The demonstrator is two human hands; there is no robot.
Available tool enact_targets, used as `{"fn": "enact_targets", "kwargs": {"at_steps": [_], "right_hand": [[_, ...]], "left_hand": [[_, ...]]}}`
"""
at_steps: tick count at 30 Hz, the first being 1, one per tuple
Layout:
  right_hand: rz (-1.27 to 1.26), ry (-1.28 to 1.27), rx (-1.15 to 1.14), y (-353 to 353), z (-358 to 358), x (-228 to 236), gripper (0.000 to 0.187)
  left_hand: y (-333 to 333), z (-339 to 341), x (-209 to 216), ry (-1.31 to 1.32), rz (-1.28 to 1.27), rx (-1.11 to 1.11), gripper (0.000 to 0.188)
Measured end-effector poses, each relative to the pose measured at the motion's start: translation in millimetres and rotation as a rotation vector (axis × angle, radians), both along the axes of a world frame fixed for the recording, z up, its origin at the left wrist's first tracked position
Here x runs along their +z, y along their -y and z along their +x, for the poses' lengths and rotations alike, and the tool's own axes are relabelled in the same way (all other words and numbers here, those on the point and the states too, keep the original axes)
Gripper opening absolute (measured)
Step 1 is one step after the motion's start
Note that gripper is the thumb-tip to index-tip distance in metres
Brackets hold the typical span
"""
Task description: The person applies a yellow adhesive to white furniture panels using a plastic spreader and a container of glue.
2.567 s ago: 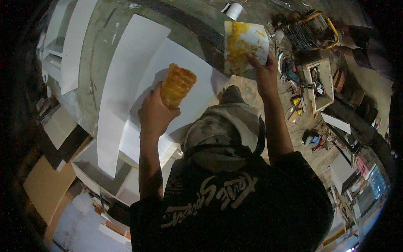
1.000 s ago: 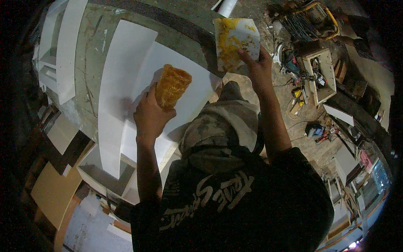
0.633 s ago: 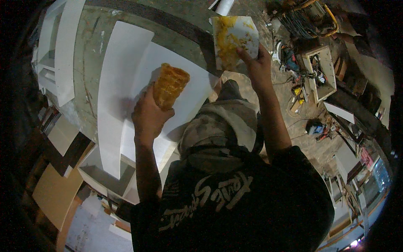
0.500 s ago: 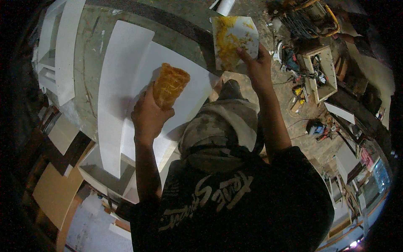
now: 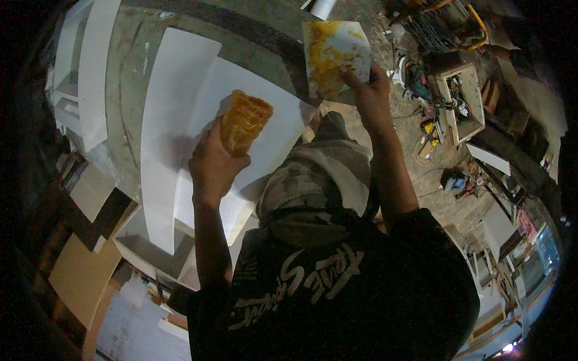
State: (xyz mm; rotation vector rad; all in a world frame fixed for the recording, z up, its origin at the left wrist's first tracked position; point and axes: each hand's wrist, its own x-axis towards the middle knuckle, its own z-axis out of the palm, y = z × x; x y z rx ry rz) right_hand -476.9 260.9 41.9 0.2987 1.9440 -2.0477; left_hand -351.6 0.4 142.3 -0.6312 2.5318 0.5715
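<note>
I see the person's left hand point(image 5: 211, 165) grasping an amber-brown piece point(image 5: 245, 123) above the wide white panel point(image 5: 274, 108). The right hand point(image 5: 373, 96) is pinching a yellow-smeared white sheet point(image 5: 331, 57), just past the panel's right corner. A narrow white board point(image 5: 171, 114) lies along the panel's left side.

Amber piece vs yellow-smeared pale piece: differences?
Colour: the amber piece is amber-brown all over; the smeared piece is pale with yellow patches.
Shape: the amber piece looks chunky; the smeared piece looks flat and sheet-like.
Place: the amber piece is in the left hand, the smeared piece in the right hand.
Shared: each is held one-handed.
</note>
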Motion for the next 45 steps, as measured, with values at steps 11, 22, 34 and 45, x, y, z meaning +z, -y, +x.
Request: {"fn": "enact_targets", "kwargs": {"at_steps": [11, 22, 34, 45], "right_hand": [[0.016, -0.044, 0.000, 8.3, 3.2, -0.2, 0.029], [0.007, -0.040, 0.000, 14.1, 2.0, -1.3, 0.029], [-0.065, -0.008, -0.024, 23.1, -1.4, 3.9, 0.031], [-0.040, -0.054, -0.003, 29.0, -5.5, 10.8, 0.031]], "left_hand": [[6.0, -9.3, 11.1, 0.077, -0.056, -0.057, 0.082], [17.4, -9.2, 10.3, 0.064, -0.069, -0.088, 0.084], [24.2, -13.2, 14.8, 0.037, -0.087, -0.116, 0.082], [28.0, -13.2, 17.0, 0.064, -0.120, -0.106, 0.085]]}}
